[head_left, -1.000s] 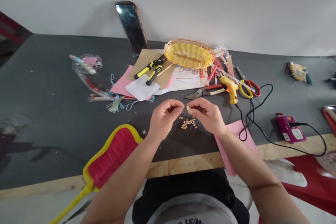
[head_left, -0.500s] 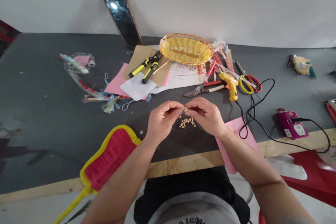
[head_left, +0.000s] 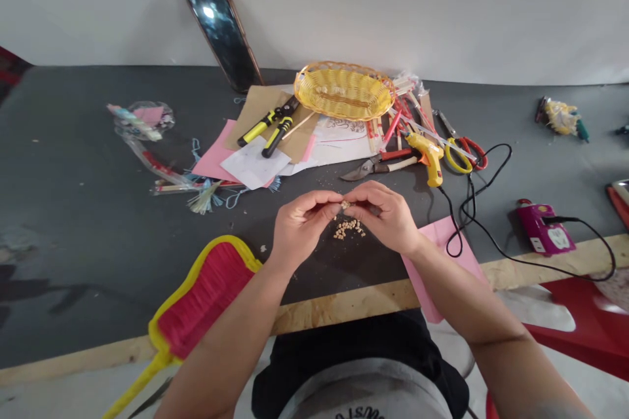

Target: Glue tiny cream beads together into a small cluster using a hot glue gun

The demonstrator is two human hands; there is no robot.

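Note:
My left hand (head_left: 302, 222) and my right hand (head_left: 388, 216) meet over the dark table, fingertips nearly touching. Each is closed in a pinch. Between the fingertips shows a small cluster of tan pieces (head_left: 345, 204), partly covered by the fingers, so its exact shape is unclear. Just below them lies a loose pile of small tan pieces (head_left: 348, 230), which look like cut bits of wood. My left forearm reaches over a red fan-shaped piece with a yellow rim (head_left: 204, 294). Under my right forearm is a pink sheet (head_left: 445, 236).
Beyond my hands lie red-handled pruning shears (head_left: 366, 169), a yellow glue gun (head_left: 428, 156) with its black cord, scissors (head_left: 459, 157) and yellow-black cutters (head_left: 275, 126). A yellow woven basket (head_left: 344, 108) stands behind, near a leaning phone (head_left: 226, 39). A purple power box (head_left: 545, 229) sits right.
The view has shifted slightly. My hands stay pinched together over the pile, with only small finger movement around the tan pieces.

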